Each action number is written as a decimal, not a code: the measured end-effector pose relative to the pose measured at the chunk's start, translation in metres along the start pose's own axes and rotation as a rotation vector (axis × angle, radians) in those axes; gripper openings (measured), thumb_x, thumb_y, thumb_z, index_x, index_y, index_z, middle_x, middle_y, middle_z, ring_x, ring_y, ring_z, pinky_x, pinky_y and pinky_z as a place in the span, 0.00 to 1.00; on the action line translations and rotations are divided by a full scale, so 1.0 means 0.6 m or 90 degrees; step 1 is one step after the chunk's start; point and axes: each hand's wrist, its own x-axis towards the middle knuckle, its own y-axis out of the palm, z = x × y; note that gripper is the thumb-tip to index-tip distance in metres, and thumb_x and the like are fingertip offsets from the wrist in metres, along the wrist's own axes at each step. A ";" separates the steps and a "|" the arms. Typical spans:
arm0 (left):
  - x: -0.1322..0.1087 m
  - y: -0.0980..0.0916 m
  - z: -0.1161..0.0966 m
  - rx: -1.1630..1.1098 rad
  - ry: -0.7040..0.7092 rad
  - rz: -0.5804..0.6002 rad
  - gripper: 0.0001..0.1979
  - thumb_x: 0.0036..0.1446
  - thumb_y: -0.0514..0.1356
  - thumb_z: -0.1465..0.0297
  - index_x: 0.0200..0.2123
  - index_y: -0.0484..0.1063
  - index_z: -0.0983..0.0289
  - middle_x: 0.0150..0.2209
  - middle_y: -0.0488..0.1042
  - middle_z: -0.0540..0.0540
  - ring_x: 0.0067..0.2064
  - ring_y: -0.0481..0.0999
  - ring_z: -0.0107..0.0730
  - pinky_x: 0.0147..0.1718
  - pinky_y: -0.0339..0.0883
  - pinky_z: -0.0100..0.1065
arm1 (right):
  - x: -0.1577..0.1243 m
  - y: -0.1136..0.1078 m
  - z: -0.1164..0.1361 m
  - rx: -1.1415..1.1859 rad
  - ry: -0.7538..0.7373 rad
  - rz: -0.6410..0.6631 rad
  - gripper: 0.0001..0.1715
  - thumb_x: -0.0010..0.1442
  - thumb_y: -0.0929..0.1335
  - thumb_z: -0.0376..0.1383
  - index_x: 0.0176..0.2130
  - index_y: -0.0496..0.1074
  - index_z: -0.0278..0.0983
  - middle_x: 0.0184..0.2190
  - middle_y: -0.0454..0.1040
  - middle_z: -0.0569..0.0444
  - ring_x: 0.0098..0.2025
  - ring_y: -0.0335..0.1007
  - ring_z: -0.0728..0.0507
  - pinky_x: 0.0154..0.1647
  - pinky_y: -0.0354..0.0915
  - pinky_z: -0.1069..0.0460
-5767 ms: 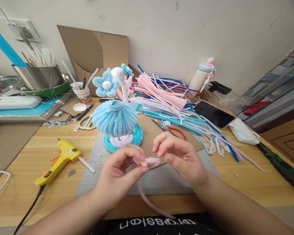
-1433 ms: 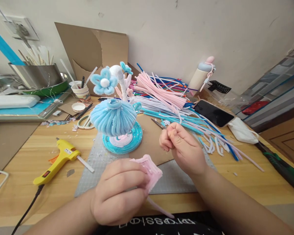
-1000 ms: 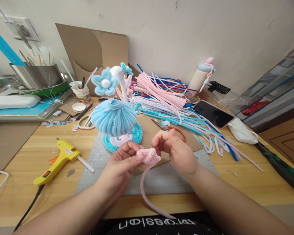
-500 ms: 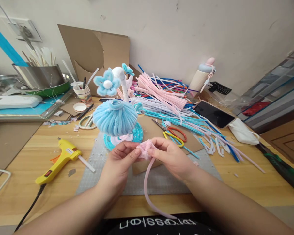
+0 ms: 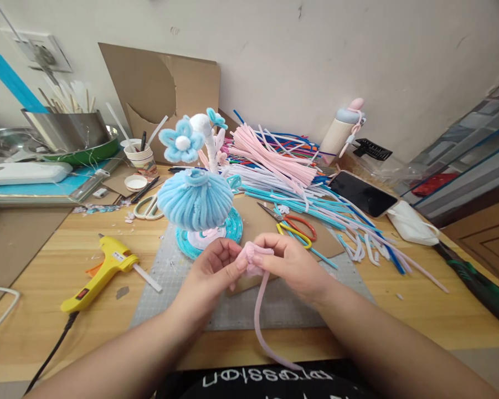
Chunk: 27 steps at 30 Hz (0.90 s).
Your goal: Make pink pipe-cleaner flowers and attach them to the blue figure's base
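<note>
The left hand (image 5: pixel 211 271) and right hand (image 5: pixel 293 266) meet above the mat (image 5: pixel 232 317), thumbs uppermost, pinching the pink piece (image 5: pixel 252 252); earlier, the right hand was apart from it.

- Pink pipe cleaner (image 5: pixel 256 259): soft, fuzzy, pale in colour; one part worked into a small, compact bundle, the rest a loose tail (image 5: pixel 257 318).
- Bundle: strands pressed closely side by side, with a raised ridge on the upper face; edges partly hidden by fingers.
- Support: pinched on one side by the left hand (image 5: pixel 216 269), on the other by the right hand (image 5: pixel 297 269); held above the grey mat (image 5: pixel 291 316).
- Tail: single strand, emerging beneath the right thumb, hanging down and curving rightward in the view; free end appearing against black cloth (image 5: pixel 183 382).
</note>
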 end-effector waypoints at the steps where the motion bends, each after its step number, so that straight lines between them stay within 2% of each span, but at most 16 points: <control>1: -0.001 0.002 -0.002 0.006 -0.007 0.015 0.13 0.47 0.68 0.64 0.34 0.72 0.64 0.28 0.72 0.50 0.28 0.68 0.24 0.23 0.60 0.24 | -0.001 0.000 0.003 -0.011 0.013 0.019 0.14 0.53 0.71 0.42 0.27 0.67 0.34 0.23 0.64 0.59 0.25 0.58 0.52 0.27 0.57 0.56; 4: -0.002 0.002 -0.006 0.037 -0.009 0.034 0.12 0.47 0.68 0.65 0.32 0.72 0.66 0.28 0.73 0.52 0.30 0.71 0.26 0.29 0.64 0.26 | -0.004 0.001 0.006 -0.013 0.037 0.070 0.14 0.52 0.71 0.42 0.27 0.65 0.35 0.22 0.63 0.60 0.25 0.58 0.53 0.26 0.58 0.56; 6: -0.001 -0.002 -0.006 0.044 -0.005 0.029 0.11 0.47 0.68 0.66 0.29 0.72 0.66 0.26 0.72 0.51 0.28 0.69 0.24 0.28 0.62 0.25 | -0.004 0.002 0.005 0.010 0.021 0.079 0.14 0.52 0.70 0.41 0.29 0.65 0.35 0.24 0.64 0.60 0.27 0.60 0.52 0.28 0.59 0.56; 9: 0.002 -0.010 -0.007 0.004 0.037 -0.019 0.10 0.49 0.67 0.66 0.29 0.72 0.65 0.25 0.71 0.49 0.25 0.66 0.21 0.23 0.58 0.23 | -0.001 0.002 0.000 0.026 -0.044 0.070 0.13 0.54 0.71 0.41 0.35 0.67 0.35 0.30 0.67 0.58 0.32 0.63 0.51 0.34 0.61 0.54; 12: 0.005 -0.015 -0.008 -0.025 0.068 -0.041 0.09 0.49 0.67 0.67 0.31 0.72 0.65 0.27 0.72 0.49 0.26 0.67 0.21 0.25 0.61 0.23 | 0.002 0.002 -0.005 0.026 -0.066 0.051 0.12 0.54 0.71 0.39 0.36 0.69 0.35 0.33 0.70 0.56 0.36 0.66 0.49 0.41 0.63 0.51; 16: 0.006 -0.015 -0.003 -0.001 0.090 -0.072 0.11 0.49 0.67 0.68 0.36 0.72 0.63 0.28 0.74 0.48 0.27 0.70 0.21 0.27 0.64 0.23 | 0.004 0.002 -0.007 0.092 -0.024 0.032 0.11 0.53 0.72 0.39 0.33 0.70 0.35 0.30 0.71 0.56 0.33 0.67 0.50 0.37 0.66 0.52; 19: 0.004 -0.012 0.000 0.035 0.106 -0.091 0.09 0.49 0.67 0.69 0.32 0.72 0.64 0.29 0.75 0.49 0.29 0.72 0.22 0.30 0.66 0.24 | 0.005 0.001 -0.005 0.106 -0.015 0.025 0.11 0.52 0.72 0.38 0.33 0.71 0.34 0.29 0.71 0.56 0.31 0.67 0.51 0.34 0.67 0.54; 23: 0.003 -0.008 0.001 0.046 0.096 -0.073 0.12 0.46 0.69 0.71 0.35 0.72 0.64 0.32 0.76 0.51 0.34 0.75 0.26 0.36 0.68 0.27 | 0.005 0.000 -0.001 0.100 -0.025 0.007 0.10 0.52 0.72 0.38 0.32 0.71 0.34 0.28 0.71 0.57 0.29 0.67 0.52 0.32 0.67 0.55; 27: 0.004 -0.006 0.002 0.031 0.091 -0.079 0.13 0.43 0.70 0.72 0.32 0.70 0.65 0.29 0.77 0.50 0.32 0.75 0.26 0.34 0.69 0.27 | 0.005 0.000 -0.001 0.096 -0.037 -0.002 0.09 0.52 0.72 0.37 0.32 0.71 0.34 0.28 0.72 0.57 0.29 0.67 0.53 0.33 0.67 0.55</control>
